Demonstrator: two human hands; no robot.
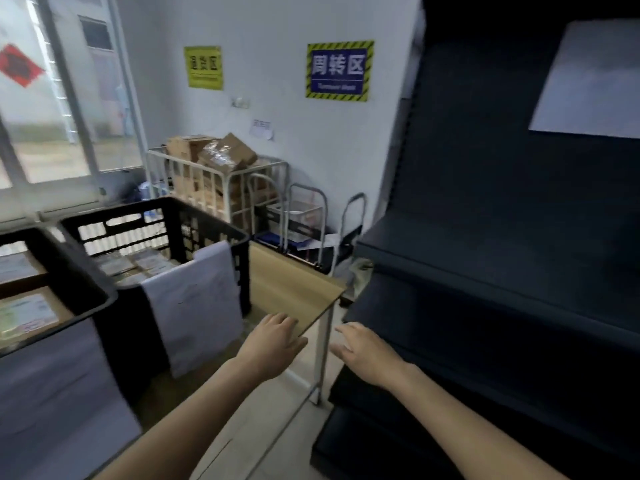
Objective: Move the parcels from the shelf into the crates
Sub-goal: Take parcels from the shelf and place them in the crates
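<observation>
Two black crates on wooden table (294, 289): near crate (83, 271), far crate (211, 218), parcels (27, 313) in both (count blurred). Left hand (273, 344), right hand (367, 351): fingers loosely spread, both empty.

A yellow sign (203, 68) and a blue sign (339, 71) with a striped border hang on the white wall (277, 29). Below stands a white wire cart (227, 192) piled with cardboard boxes (225, 152), hand trolleys (325, 220) just beside it.
</observation>
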